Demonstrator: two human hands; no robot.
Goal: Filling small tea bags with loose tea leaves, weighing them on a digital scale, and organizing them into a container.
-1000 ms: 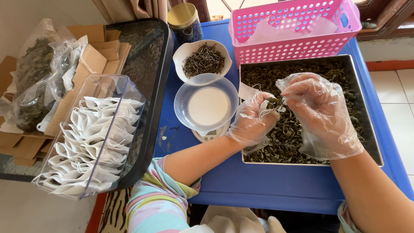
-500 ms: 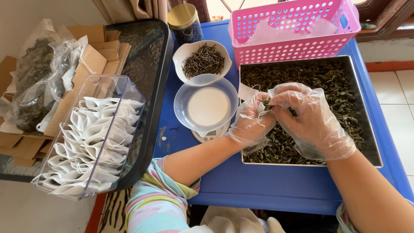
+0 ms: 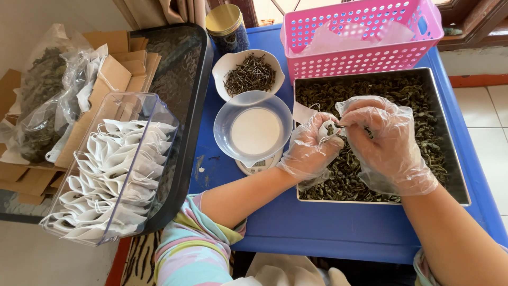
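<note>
— Holding what, over that metal tray (image 3: 459, 175)?

— The left hand (image 3: 309, 153) is pinching a small white filter bag (image 3: 329, 128) open above the dried leaves (image 3: 418, 132), so spills are falling back in; the right hand (image 3: 389, 143), fingers curled, is pushing leaves inside.

— Counting dishes?

— Two bowls are standing beside it: one (image 3: 230, 66) holding twigs, one clear bowl (image 3: 225, 124) on a scale.

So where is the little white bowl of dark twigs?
In the head view, the white bowl of dark twigs sits left of the pink plastic basket, just behind the clear scale bowl.
</note>
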